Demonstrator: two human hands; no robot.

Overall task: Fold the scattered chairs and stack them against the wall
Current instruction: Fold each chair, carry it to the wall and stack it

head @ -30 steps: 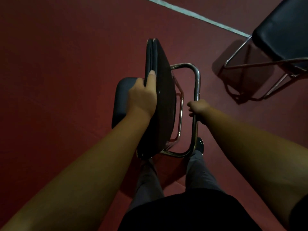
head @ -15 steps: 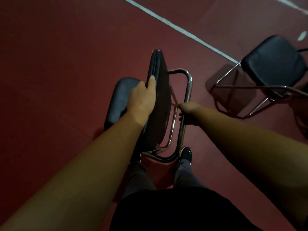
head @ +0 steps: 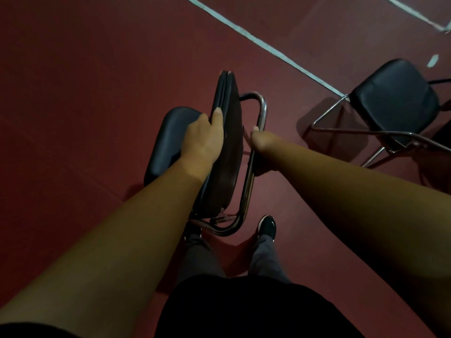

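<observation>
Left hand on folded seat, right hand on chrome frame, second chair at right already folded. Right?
No. Head view: the second chair stands unfolded, seat open. Left hand grips the folded seat, right hand the chrome frame, as you said.

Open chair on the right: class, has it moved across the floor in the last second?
No. The open chair keeps its frame corner at the white floor line; only the camera's view shifted.

A folded black padded chair [head: 227,147] with a chrome tube frame [head: 262,111] is held edge-up over a dark red floor [head: 85,81]. Its cushions are gripped by the left hand [head: 202,140], its tube by the right hand [head: 260,150]. An unfolded black chair [head: 395,98] is seen standing at the right, near a white floor line [head: 268,48].
</observation>
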